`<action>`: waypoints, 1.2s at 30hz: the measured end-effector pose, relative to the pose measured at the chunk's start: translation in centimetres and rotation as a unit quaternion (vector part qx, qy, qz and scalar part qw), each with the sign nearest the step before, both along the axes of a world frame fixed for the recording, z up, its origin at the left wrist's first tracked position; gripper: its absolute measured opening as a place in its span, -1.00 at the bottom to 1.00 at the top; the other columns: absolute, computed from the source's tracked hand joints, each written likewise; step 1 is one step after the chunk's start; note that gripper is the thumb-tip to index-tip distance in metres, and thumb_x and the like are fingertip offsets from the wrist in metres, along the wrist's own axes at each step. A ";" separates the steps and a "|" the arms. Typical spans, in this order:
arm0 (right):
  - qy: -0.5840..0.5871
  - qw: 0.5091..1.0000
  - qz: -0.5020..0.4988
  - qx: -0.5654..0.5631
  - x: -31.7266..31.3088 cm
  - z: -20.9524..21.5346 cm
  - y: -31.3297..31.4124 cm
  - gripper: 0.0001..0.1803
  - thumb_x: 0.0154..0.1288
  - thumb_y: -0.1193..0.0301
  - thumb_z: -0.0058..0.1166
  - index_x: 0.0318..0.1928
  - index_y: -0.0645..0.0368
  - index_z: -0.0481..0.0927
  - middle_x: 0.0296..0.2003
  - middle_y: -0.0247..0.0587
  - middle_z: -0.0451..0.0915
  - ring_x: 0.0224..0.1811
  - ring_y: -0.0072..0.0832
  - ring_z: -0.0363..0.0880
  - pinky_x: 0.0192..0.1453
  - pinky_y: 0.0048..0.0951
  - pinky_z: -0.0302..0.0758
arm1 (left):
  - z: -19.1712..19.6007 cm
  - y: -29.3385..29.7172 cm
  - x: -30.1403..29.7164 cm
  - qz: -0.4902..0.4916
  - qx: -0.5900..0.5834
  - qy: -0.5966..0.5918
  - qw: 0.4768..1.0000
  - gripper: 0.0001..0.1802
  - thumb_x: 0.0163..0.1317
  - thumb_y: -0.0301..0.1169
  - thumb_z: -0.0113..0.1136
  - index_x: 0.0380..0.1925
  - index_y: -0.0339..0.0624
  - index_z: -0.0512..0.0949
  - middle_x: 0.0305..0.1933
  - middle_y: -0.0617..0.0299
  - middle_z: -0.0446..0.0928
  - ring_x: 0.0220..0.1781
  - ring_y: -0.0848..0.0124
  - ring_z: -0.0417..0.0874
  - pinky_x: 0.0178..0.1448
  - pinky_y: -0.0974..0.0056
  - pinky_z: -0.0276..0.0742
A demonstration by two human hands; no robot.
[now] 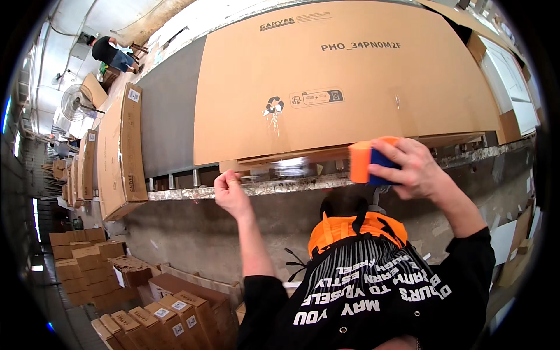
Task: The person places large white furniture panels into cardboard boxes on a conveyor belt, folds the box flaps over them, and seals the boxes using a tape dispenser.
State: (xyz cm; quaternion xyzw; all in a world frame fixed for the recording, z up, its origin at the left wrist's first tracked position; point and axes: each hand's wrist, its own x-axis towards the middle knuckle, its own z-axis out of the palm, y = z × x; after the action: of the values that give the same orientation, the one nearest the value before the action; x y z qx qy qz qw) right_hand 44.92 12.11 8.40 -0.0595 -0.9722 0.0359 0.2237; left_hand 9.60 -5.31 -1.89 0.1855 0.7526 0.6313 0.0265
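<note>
A large flat cardboard box (344, 76) lies across a dark conveyor belt (169, 105) in front of me. My right hand (411, 169) grips an orange and blue tape dispenser (360, 163) at the box's near side. To the left, my left hand (232, 192) is closed in a pinch beside the near edge of the box, by a small cardboard flap (231, 167). What its fingers hold, if anything, is too small to make out. Something shiny and clear, blurred, shows along the box's near side between the two hands.
A worn metal rail (192, 193) runs along the conveyor's near side. More closed boxes (119, 151) stand at the left. Several upright cartons (169, 318) and a stack of boxes (87, 265) are at lower left. Farther off are a fan (80, 103) and another person (108, 52).
</note>
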 end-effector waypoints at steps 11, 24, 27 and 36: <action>-0.149 0.986 -0.078 0.019 2.4 2.3 0.4 -0.41 -0.40 0.45 0.27 -0.12 -0.07 0.67 0.18 -0.17 0.49 -0.16 -0.28 0.52 -0.10 -0.26 0.53 | -5.8 -0.2 2.6 -0.160 0.044 -0.088 0.982 -0.85 0.33 -0.39 0.25 -0.37 -0.16 0.50 -0.44 0.39 0.49 -0.52 0.68 0.37 -0.45 0.54 0.27; -0.211 0.965 -0.144 0.058 6.8 15.0 -1.8 -0.35 -0.47 0.45 0.32 -0.11 -0.14 0.68 0.15 -0.22 0.51 -0.27 -0.33 0.51 -0.24 -0.33 0.52 | -8.4 10.6 22.2 -0.664 -0.008 -0.215 0.716 0.26 -0.31 -0.16 0.69 0.41 -0.25 0.14 0.46 -0.02 0.22 0.49 0.12 0.24 0.51 0.08 0.15; -0.206 0.965 -0.160 -0.015 8.1 16.9 -2.3 -0.32 -0.48 0.50 0.30 -0.09 -0.13 0.69 0.13 -0.17 0.53 -0.29 -0.28 0.53 -0.24 -0.31 0.53 | -5.9 12.9 26.9 -0.712 0.145 -0.303 0.617 0.29 -0.19 -0.09 0.62 0.46 -0.25 0.01 0.53 0.03 0.08 0.56 0.15 0.08 0.58 0.09 -0.07; -0.075 0.969 -0.132 -0.195 12.2 21.0 -1.4 -0.41 -0.23 0.56 0.32 -0.01 0.10 0.70 0.12 0.05 0.55 0.01 -0.12 0.60 0.12 -0.29 0.51 | 7.8 18.3 37.9 -0.718 0.185 -0.630 0.229 -0.06 0.33 0.28 -0.11 0.46 -0.17 -0.02 0.44 -0.08 0.17 0.40 0.01 0.33 0.42 -0.08 0.39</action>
State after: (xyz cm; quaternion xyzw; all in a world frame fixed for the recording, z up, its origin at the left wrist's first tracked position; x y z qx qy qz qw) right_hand 57.15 10.67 29.39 -0.2327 -0.9438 0.1908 0.1370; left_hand 47.47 13.01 5.87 0.1899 -0.0942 0.3815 0.8997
